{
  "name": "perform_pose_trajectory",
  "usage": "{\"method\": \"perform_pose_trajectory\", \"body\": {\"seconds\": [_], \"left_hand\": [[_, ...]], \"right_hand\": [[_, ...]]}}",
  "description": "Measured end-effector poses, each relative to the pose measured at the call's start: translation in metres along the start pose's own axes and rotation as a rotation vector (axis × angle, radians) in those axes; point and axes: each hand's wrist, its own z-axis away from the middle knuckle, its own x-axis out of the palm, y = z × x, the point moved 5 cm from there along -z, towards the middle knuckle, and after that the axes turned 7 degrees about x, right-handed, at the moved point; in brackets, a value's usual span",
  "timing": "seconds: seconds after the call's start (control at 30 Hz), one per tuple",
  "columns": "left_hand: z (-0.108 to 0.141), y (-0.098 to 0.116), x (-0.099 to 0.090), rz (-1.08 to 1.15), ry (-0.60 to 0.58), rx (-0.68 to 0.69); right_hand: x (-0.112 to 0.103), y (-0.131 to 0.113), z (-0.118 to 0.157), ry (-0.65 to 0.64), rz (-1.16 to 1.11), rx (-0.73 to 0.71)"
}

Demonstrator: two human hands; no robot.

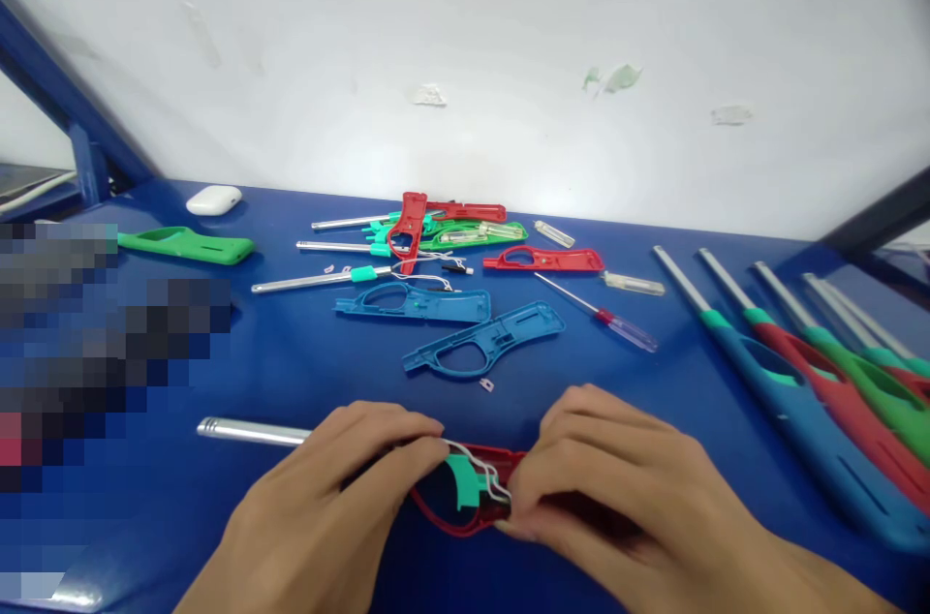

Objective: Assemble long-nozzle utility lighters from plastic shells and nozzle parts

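Note:
Low in the head view, a red lighter casing half (457, 529) lies open side up between my hands. A teal trigger (463, 483) and white wires (480, 459) sit in it, and its metal tube (251, 432) sticks out to the left. My left hand (326, 498) is closed around the tube end of the casing, fingers pinched near the trigger. With its fingertips pressed together, my right hand (617, 488) grips the casing's handle end beside the wires. My fingers hide what lies beneath them there. A small pale clip (486, 384) rests just beyond.
Two blue casing halves (450, 304) lie ahead. Behind them are tubes with wires (312, 283), red casing halves (544, 260) and clear fuel tanks (634, 284). A screwdriver (617, 325) lies right of centre. Several assembled lighters (791, 401) line the right; a green lighter (189, 244) lies left.

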Motion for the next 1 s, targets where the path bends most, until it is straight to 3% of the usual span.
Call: {"method": "perform_pose_trajectory", "body": {"seconds": [0.1,0.4,0.53,0.7,0.83,1.0], "left_hand": [[0.003,0.001,0.000,-0.049,0.020,0.019],[0.010,0.002,0.001,-0.198,-0.065,0.086],[0.011,0.005,-0.003,-0.256,-0.011,0.117],[0.017,0.002,-0.003,-0.189,0.011,0.063],[0.007,0.005,-0.004,-0.171,0.040,0.080],[-0.008,0.003,-0.004,-0.122,0.014,0.004]], "right_hand": [[-0.001,0.002,0.001,-0.006,0.005,-0.001],[-0.003,0.002,0.001,-0.008,-0.007,0.017],[-0.003,0.003,0.001,0.000,-0.008,0.003],[-0.004,0.004,0.001,-0.012,0.008,0.013],[-0.004,0.004,0.003,0.001,0.019,0.017],[-0.003,0.002,0.006,0.014,0.012,0.029]]}}
